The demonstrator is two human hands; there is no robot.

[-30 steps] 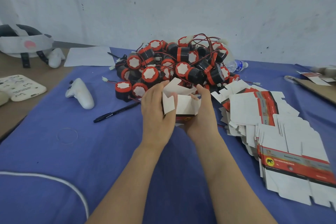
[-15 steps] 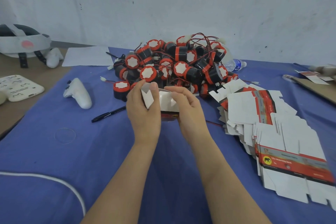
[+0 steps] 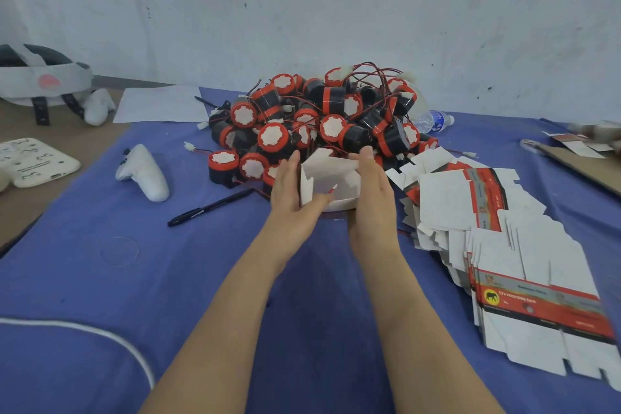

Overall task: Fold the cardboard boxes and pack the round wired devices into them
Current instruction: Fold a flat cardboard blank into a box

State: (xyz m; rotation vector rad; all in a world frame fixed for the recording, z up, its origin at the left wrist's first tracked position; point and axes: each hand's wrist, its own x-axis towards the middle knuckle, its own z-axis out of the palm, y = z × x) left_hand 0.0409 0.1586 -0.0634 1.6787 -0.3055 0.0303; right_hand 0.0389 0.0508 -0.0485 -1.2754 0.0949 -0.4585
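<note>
The box has been turned open-side up & brought down near the blue cloth, just in front of the device pile; 0.5 s ago it was pinched higher w/ curled fingers. It is now flanked: left hand laid on its left wall, right hand on the right, fingers nearly straight, nothing gripped. Forming is judged approx done, so a device can be loaded next
</note>
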